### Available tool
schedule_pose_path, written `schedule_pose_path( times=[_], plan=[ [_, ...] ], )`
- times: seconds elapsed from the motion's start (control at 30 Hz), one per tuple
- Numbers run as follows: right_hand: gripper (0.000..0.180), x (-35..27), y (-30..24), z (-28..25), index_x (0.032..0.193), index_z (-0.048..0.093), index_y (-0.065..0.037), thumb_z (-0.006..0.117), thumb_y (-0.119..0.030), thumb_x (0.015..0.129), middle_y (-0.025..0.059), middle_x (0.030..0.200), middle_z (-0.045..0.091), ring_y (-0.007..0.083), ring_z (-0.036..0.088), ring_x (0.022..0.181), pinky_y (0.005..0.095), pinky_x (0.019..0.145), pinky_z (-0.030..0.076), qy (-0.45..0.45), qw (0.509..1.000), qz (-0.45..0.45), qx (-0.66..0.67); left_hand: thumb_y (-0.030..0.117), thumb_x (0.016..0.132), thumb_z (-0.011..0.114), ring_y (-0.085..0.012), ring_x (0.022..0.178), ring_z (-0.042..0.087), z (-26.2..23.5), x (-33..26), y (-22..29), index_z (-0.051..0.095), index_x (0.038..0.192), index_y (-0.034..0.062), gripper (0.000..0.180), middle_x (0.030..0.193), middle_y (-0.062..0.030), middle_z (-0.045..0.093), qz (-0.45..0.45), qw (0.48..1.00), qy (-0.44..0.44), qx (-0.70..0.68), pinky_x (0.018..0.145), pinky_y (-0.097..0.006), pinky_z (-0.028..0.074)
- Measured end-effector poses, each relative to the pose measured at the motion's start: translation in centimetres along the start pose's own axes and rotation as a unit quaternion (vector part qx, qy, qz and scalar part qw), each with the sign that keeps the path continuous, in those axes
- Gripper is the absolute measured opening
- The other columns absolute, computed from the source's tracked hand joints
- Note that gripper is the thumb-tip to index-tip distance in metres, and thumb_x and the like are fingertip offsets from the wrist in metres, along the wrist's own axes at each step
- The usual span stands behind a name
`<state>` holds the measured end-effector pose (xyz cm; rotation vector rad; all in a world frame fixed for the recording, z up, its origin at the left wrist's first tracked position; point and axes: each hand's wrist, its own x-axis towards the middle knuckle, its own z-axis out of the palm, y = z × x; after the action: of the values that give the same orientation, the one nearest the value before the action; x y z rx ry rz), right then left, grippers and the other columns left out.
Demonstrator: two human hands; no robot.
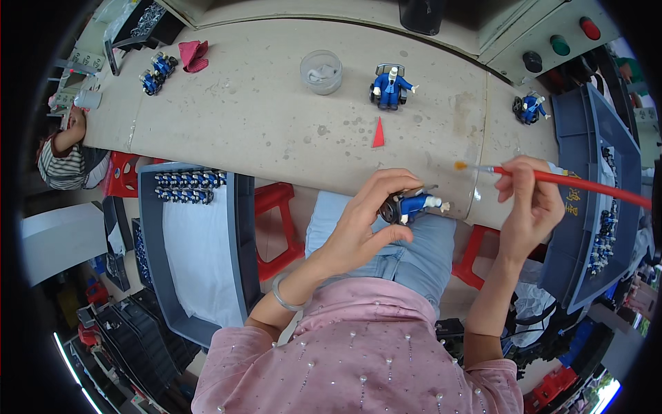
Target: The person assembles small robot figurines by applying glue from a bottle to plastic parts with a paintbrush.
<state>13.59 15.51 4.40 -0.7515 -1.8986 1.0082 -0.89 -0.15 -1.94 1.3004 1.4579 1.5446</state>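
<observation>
My left hand (365, 224) grips a small figurine (417, 203) in a blue suit, seated in a black wheelchair, tipped on its side above my lap. In my right hand (527, 207) is a paintbrush (572, 181) with a long red handle, its orange-brown bristles pointing left, apart from the figurine. Ahead on the worktable (262, 90) an identical figurine (391, 88) sits upright, facing me. A narrow red triangular piece (378, 134) lies just in front of it. To its left stands a clear plastic cup (321, 72) with whitish material inside.
A grey bin (243, 255) at my left holds rows of figurines on white sheeting; another bin (586, 138) stands at the right. More figurines (157, 72) and a crumpled red cloth (193, 55) lie far left, one figurine (529, 108) far right. A person (65, 155) sits at the left.
</observation>
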Motion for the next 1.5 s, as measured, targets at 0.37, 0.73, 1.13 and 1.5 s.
schedule_pose_path(
  times=[0.37,0.73,1.13,1.5],
  plan=[
    [0.016,-1.0,0.2,-0.1,0.098,0.064,0.005,0.057,-0.006,0.09,0.0162,0.091,0.065,0.0166,0.061,0.072,0.0265,0.065,0.049,-0.013,0.991,-0.005,0.136,-0.007,0.082,0.047,-0.0202,0.105,0.061,0.6,-0.5,-0.3,0.052,0.119,0.0034,0.039,0.13,-0.0124,0.044,-0.053,0.962,0.025,-0.266,0.075,-0.023,0.051],
    [0.016,-3.4,1.2,2.4,0.096,0.066,0.0,0.065,0.004,0.081,0.0125,0.092,0.067,0.0175,0.063,0.083,0.0272,0.074,0.049,-0.171,0.972,0.039,0.158,-0.009,0.081,0.049,-0.0228,0.1,0.057,0.7,-0.4,-0.5,0.058,0.115,0.0031,0.037,0.119,-0.0145,0.049,-0.022,0.996,0.082,-0.014,0.076,-0.028,0.048],
    [0.024,-3.8,1.1,2.9,0.098,0.066,0.001,0.07,0.007,0.075,0.0128,0.096,0.066,0.0183,0.064,0.087,0.0273,0.077,0.052,-0.181,0.965,0.071,0.177,-0.011,0.08,0.052,-0.0183,0.111,0.053,0.9,-0.2,1.3,0.052,0.123,-0.0009,0.044,0.128,-0.0137,0.045,-0.103,0.991,0.07,-0.045,0.09,-0.029,0.046],
    [0.017,-3.9,1.1,3.3,0.096,0.066,0.001,0.065,0.007,0.08,0.0123,0.094,0.066,0.0171,0.064,0.084,0.0267,0.075,0.051,-0.165,0.961,0.104,0.195,-0.008,0.086,0.05,-0.0169,0.091,0.062,1.0,-0.8,1.3,0.039,0.128,-0.0021,0.044,0.115,-0.0131,0.052,-0.192,0.949,0.047,-0.247,0.071,-0.027,0.054]
  ],
)
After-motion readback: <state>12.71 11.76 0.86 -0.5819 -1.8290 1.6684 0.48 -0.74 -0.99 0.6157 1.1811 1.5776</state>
